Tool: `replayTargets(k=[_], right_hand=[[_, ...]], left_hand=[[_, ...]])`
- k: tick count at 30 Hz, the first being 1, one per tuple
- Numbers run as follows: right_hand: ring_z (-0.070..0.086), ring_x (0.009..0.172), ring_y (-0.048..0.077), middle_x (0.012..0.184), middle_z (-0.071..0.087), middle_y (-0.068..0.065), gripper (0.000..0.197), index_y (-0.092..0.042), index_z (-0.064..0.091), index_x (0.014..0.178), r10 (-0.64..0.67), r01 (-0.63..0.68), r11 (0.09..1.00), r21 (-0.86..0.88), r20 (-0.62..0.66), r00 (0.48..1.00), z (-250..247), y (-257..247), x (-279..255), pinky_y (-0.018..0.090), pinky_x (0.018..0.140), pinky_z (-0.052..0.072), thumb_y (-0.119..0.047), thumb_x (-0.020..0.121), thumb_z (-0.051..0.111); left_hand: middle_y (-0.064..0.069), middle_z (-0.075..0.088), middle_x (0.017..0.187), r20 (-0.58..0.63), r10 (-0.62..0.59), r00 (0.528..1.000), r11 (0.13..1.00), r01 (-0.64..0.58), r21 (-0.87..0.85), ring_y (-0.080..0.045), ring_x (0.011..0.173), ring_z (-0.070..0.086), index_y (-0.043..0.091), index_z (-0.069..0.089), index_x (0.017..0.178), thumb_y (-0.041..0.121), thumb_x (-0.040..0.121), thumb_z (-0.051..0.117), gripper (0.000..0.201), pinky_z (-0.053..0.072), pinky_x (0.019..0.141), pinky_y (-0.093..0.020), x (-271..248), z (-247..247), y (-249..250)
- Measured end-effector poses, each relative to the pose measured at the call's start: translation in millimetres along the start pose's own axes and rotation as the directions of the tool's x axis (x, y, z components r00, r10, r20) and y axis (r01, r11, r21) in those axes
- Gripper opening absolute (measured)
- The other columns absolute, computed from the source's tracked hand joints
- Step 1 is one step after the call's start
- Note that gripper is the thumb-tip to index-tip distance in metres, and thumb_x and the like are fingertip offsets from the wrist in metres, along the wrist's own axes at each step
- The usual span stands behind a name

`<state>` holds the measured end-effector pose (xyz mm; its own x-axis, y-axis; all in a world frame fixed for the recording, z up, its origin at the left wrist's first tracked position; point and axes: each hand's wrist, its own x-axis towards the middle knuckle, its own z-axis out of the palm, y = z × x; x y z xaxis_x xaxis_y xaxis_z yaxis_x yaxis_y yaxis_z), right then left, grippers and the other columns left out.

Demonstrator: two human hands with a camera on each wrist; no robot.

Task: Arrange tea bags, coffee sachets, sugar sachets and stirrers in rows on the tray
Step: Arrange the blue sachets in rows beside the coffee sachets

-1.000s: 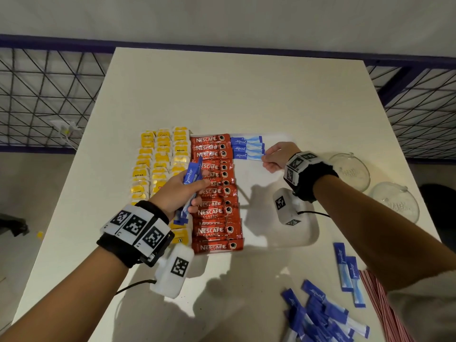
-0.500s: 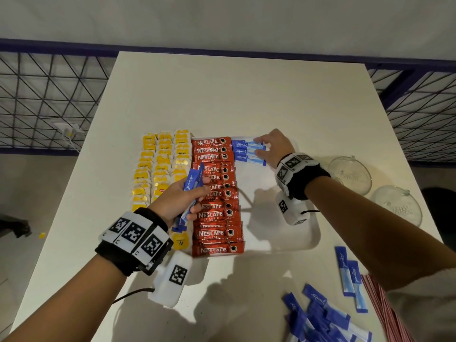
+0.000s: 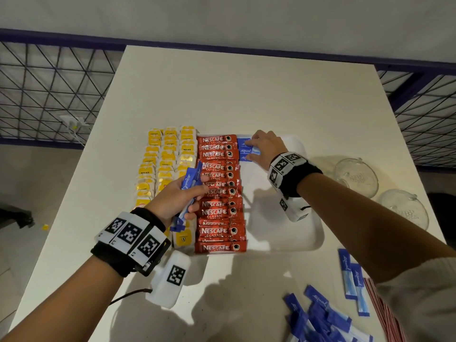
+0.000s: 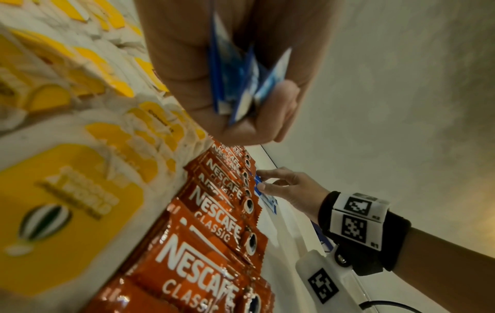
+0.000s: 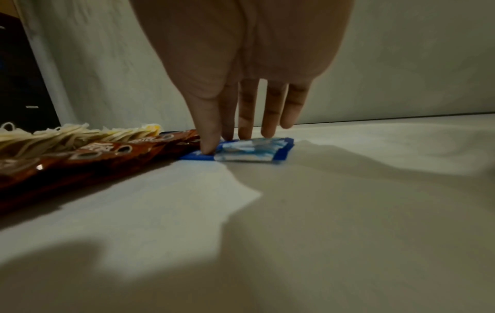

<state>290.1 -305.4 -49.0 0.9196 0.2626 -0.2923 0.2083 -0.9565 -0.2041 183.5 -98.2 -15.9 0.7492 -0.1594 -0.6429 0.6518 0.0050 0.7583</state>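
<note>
A white tray [image 3: 313,233] holds yellow tea bags [image 3: 170,154] in columns on the left and a column of red coffee sachets [image 3: 219,191] beside them. At the far end, blue sugar sachets [image 3: 244,150] lie next to the coffee. My right hand [image 3: 262,146] rests on them with straight fingers [image 5: 249,118] pressing the sugar sachets [image 5: 251,150] flat. My left hand [image 3: 177,196] hovers over the tea bags and grips a bundle of blue sugar sachets [image 3: 187,191], seen in the left wrist view between palm and curled fingers [image 4: 273,110].
Loose blue sugar sachets [image 3: 320,314] lie on the table [image 3: 246,95] at the near right, with red-and-white stirrers [image 3: 385,314] beside them. Two glass bowls [image 3: 357,176] stand right of the tray. A wire fence [image 3: 49,95] borders the table.
My right hand slid left and farther away over the laid sugar sachets, going from touching their right ends to pressing on top of them. My left hand kept its bundle, nearly still.
</note>
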Motion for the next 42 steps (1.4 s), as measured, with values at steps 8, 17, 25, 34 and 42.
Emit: replayTargets(k=[8, 17, 25, 34, 42], right_hand=[[0.041, 0.118, 0.023, 0.131, 0.045, 0.003, 0.041, -0.016, 0.045, 0.135, -0.021, 0.022, 0.999, 0.027, -0.009, 1.000, 1.8, 0.5, -3.6, 0.032, 0.098, 0.031, -0.024, 0.095, 0.048], [0.048, 0.101, 0.021, 0.110, 0.051, 0.007, 0.032, -0.008, 0.059, 0.119, 0.062, 0.005, 0.914, 0.405, -0.152, 0.986, -7.9, 9.4, -37.0, 0.012, 0.086, 0.033, -0.019, 0.090, 0.058], [0.050, 0.111, 0.017, 0.130, 0.053, 0.007, 0.032, -0.011, 0.055, 0.125, 0.017, -0.081, 0.953, 0.293, 0.213, 0.977, -2.7, -10.0, -64.6, 0.024, 0.093, 0.035, -0.019, 0.095, 0.049], [0.043, 0.128, 0.024, 0.140, 0.046, 0.009, 0.040, -0.013, 0.043, 0.137, 0.138, -0.197, 0.935, 0.295, 0.209, 0.968, 6.3, -14.0, -42.8, 0.027, 0.106, 0.032, -0.018, 0.097, 0.044], [0.049, 0.122, 0.026, 0.139, 0.046, 0.011, 0.040, -0.017, 0.045, 0.136, 0.188, -0.234, 0.914, 0.333, 0.165, 0.968, 9.0, -5.9, -41.2, 0.029, 0.102, 0.038, -0.017, 0.096, 0.044]], left_hand=[[-0.001, 0.039, 0.059, -0.008, 0.004, 1.000, 1.000, -0.004, 0.004, -0.007, 0.034, 0.034, 0.017, 0.055, 0.105, 0.007, 0.092, 0.052, 0.016, 0.029, 0.032, -0.014, -1.3, 0.2, 1.3], [-0.005, 0.048, 0.066, 0.039, -0.019, 0.999, 0.996, 0.022, -0.090, -0.010, 0.039, 0.044, 0.009, 0.049, 0.109, 0.002, 0.095, 0.041, 0.017, 0.037, 0.035, -0.018, -4.8, 8.9, 8.7], [0.000, 0.071, 0.074, 0.087, -0.011, 0.996, 1.000, 0.012, -0.009, -0.011, 0.050, 0.064, 0.000, 0.053, 0.120, 0.016, 0.099, 0.040, 0.029, 0.052, 0.046, -0.022, -15.4, 36.8, 16.2], [-0.001, 0.068, 0.081, 0.030, 0.002, 1.000, 0.997, -0.004, 0.075, -0.008, 0.047, 0.059, 0.009, 0.057, 0.110, 0.020, 0.098, 0.043, 0.021, 0.051, 0.045, -0.021, -23.9, 32.7, 10.5], [-0.004, 0.066, 0.083, 0.010, 0.023, 1.000, 0.997, -0.024, 0.068, -0.010, 0.047, 0.057, 0.012, 0.058, 0.100, 0.020, 0.098, 0.044, 0.017, 0.048, 0.043, -0.021, -22.2, 20.5, 3.5]])
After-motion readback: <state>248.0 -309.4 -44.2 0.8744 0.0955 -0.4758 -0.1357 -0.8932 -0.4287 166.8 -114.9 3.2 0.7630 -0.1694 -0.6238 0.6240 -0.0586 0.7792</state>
